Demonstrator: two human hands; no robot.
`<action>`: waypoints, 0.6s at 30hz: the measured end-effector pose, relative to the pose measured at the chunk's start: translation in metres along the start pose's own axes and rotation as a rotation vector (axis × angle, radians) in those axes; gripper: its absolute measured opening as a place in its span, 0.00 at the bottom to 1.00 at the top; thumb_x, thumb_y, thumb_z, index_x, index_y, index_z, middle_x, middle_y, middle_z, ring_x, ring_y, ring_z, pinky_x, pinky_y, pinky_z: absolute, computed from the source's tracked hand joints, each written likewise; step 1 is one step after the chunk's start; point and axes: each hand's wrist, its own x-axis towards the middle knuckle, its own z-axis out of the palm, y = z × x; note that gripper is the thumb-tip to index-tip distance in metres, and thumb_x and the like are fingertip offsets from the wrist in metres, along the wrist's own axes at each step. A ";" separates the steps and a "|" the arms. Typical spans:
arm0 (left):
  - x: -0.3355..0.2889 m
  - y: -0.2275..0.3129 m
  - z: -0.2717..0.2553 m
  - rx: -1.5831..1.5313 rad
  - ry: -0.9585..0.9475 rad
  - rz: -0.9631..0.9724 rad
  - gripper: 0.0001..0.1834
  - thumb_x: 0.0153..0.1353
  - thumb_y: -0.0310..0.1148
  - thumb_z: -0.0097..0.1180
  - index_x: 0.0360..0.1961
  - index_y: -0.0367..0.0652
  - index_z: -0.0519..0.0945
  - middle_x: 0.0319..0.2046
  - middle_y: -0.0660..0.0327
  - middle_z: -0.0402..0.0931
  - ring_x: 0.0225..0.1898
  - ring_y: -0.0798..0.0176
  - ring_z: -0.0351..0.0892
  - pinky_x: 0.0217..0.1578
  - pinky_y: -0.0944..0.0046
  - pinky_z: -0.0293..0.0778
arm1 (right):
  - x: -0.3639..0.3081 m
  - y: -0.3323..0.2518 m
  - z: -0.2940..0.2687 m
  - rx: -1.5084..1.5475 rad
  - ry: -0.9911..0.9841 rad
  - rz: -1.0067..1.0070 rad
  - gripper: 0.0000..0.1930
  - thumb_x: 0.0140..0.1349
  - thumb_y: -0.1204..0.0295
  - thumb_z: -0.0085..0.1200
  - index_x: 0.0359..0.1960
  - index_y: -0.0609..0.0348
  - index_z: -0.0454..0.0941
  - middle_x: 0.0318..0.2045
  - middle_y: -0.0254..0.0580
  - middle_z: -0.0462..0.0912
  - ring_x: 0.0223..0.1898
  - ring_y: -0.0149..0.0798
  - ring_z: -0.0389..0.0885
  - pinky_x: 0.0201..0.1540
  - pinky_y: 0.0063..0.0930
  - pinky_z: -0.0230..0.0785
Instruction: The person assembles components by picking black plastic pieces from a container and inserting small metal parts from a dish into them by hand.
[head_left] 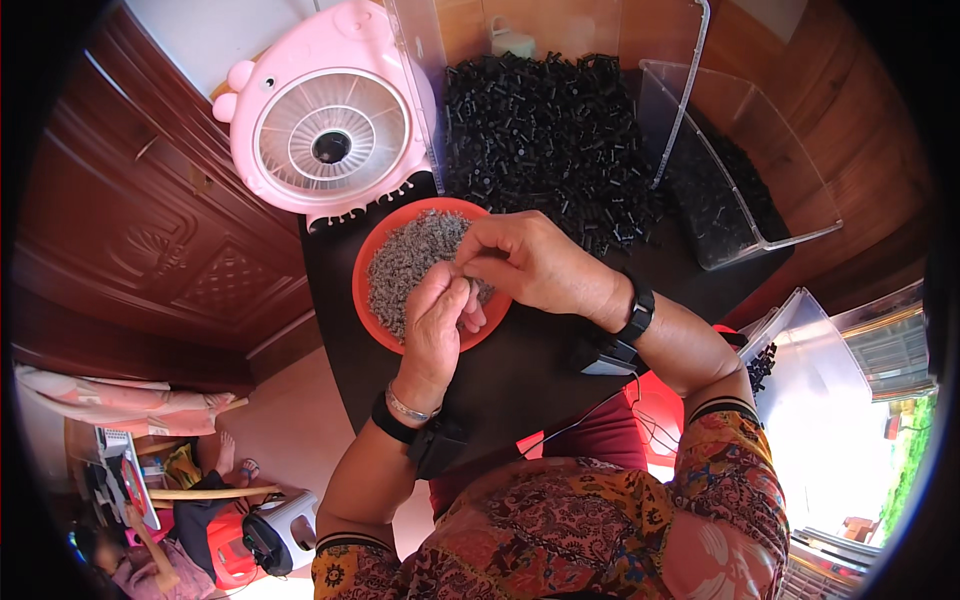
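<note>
My left hand (440, 315) and my right hand (525, 262) meet above an orange-red bowl (364, 262), their fingertips pinched together. Whatever sits between the fingertips is too small to make out. Small grey metal-looking pieces, perhaps screws, form a heap (408, 262) inside the bowl. Behind my hands, a large pile of small black plastic parts (545, 130) lies within a clear-walled box (685, 100) and spills toward me on the dark table (400, 400).
A pink animal-shaped fan (330, 130) stands at the back left. To the right, a clear bin (750, 240) holds more black parts. A small dark device (607, 358) with a cable lies near the table's front edge. Another person (165, 560) sits at the lower left.
</note>
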 end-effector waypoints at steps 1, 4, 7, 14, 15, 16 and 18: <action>0.000 0.000 0.000 0.000 0.000 -0.001 0.12 0.68 0.38 0.43 0.34 0.40 0.69 0.25 0.66 0.67 0.25 0.73 0.69 0.26 0.74 0.65 | 0.000 -0.001 0.001 -0.020 -0.015 0.000 0.03 0.58 0.79 0.54 0.33 0.66 0.77 0.27 0.35 0.80 0.32 0.25 0.77 0.38 0.21 0.70; 0.000 0.002 0.002 -0.049 0.013 -0.016 0.12 0.67 0.38 0.43 0.34 0.40 0.69 0.26 0.66 0.67 0.25 0.73 0.69 0.27 0.74 0.66 | 0.002 0.010 0.004 0.193 -0.011 0.095 0.04 0.59 0.78 0.54 0.35 0.66 0.77 0.29 0.35 0.81 0.33 0.24 0.77 0.39 0.20 0.71; 0.001 0.004 0.004 -0.055 0.060 -0.012 0.12 0.67 0.38 0.44 0.36 0.40 0.70 0.27 0.65 0.68 0.27 0.72 0.69 0.28 0.72 0.66 | 0.003 0.018 0.007 0.433 0.016 0.134 0.06 0.61 0.77 0.54 0.38 0.66 0.78 0.31 0.34 0.81 0.36 0.24 0.77 0.41 0.20 0.71; 0.004 0.006 -0.004 -0.247 0.054 -0.035 0.11 0.67 0.36 0.42 0.39 0.39 0.70 0.30 0.64 0.69 0.30 0.69 0.71 0.35 0.68 0.68 | 0.002 0.012 0.006 0.424 -0.004 0.122 0.15 0.56 0.76 0.60 0.46 0.63 0.76 0.41 0.39 0.78 0.41 0.28 0.77 0.46 0.23 0.70; 0.004 0.007 -0.003 -0.278 0.069 -0.046 0.10 0.67 0.35 0.42 0.39 0.38 0.70 0.31 0.64 0.70 0.31 0.69 0.71 0.37 0.68 0.68 | 0.003 0.009 0.005 0.166 0.023 -0.047 0.18 0.53 0.75 0.63 0.47 0.62 0.76 0.42 0.41 0.77 0.41 0.32 0.78 0.46 0.25 0.71; 0.004 0.007 -0.004 -0.279 0.073 -0.043 0.10 0.67 0.35 0.42 0.39 0.38 0.70 0.31 0.64 0.70 0.31 0.69 0.71 0.37 0.68 0.68 | 0.003 0.008 0.006 -0.091 0.050 -0.214 0.21 0.49 0.74 0.66 0.47 0.62 0.76 0.44 0.43 0.77 0.42 0.37 0.79 0.47 0.28 0.71; 0.005 0.005 -0.003 -0.345 0.075 -0.037 0.10 0.66 0.34 0.43 0.40 0.38 0.70 0.33 0.64 0.70 0.32 0.69 0.71 0.39 0.67 0.68 | 0.004 0.010 0.012 -0.106 0.087 -0.227 0.25 0.43 0.73 0.69 0.45 0.61 0.77 0.41 0.45 0.77 0.42 0.45 0.79 0.46 0.34 0.72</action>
